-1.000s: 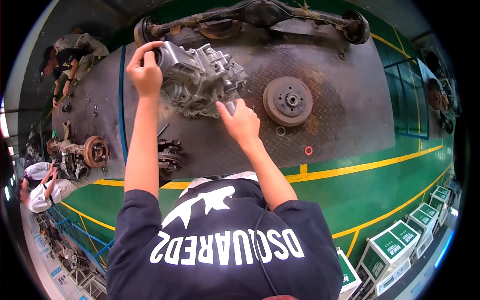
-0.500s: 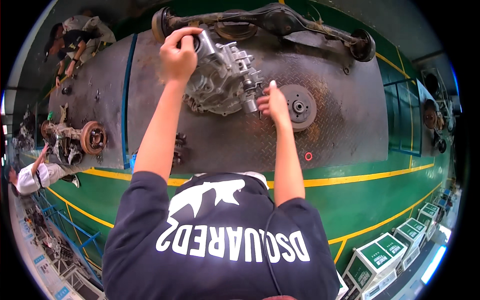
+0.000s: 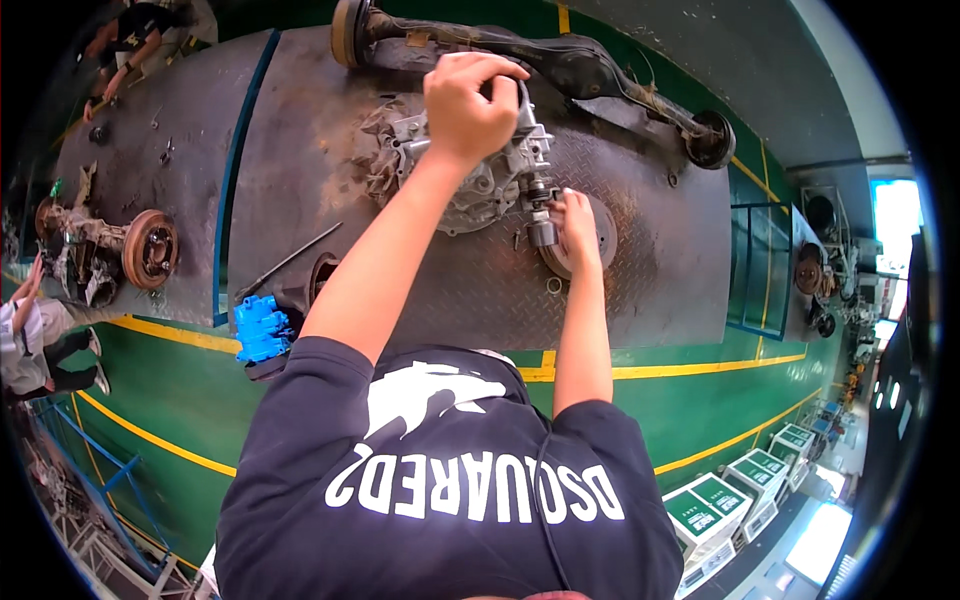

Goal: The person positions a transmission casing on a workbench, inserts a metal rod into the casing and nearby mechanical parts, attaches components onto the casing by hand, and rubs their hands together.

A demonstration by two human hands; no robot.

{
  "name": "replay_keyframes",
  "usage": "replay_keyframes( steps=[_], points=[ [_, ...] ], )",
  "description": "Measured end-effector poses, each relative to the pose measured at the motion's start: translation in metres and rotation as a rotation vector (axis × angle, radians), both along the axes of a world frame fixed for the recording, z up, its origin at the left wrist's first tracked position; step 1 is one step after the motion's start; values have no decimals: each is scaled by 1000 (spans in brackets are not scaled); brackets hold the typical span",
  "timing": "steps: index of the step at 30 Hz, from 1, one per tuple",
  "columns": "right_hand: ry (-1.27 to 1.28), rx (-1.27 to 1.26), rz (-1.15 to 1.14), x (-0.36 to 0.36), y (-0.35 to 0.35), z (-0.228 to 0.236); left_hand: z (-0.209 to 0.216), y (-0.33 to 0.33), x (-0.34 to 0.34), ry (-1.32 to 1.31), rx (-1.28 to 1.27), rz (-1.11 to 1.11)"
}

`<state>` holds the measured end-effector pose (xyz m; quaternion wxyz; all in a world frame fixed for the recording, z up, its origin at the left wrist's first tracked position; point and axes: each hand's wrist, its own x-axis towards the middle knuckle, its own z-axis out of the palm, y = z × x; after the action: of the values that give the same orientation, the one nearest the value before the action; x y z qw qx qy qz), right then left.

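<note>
Rough cast-metal housing point(image 3: 480, 205), diamond-patterned metal tabletop point(image 3: 660, 295), grimy metal axle point(image 3: 592, 76), matt cloth shirt point(image 3: 480, 548)

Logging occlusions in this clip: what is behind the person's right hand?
Behind the right hand is a round metal disc on the table; its right side shows. The hand covers its middle, which cannot be seen.
</note>
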<state>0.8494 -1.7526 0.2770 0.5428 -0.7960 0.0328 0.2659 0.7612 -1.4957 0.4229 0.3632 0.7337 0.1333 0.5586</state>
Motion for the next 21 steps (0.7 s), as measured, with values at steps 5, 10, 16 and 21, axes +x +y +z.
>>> replay_keyframes(
  steps=[5,10,16,21],
  points=[
    [219,-301,231,-23,9,39,3,-9,2,4,-21,-11],
    [169,-214,218,-35,10,35,0,-8,6,32,-9,38],
    [142,-118,159,-42,11,25,-5,-6,7,-4,-14,69],
    [93,-95,155,-46,13,27,-5,-2,7,-25,18,96]
  ],
)
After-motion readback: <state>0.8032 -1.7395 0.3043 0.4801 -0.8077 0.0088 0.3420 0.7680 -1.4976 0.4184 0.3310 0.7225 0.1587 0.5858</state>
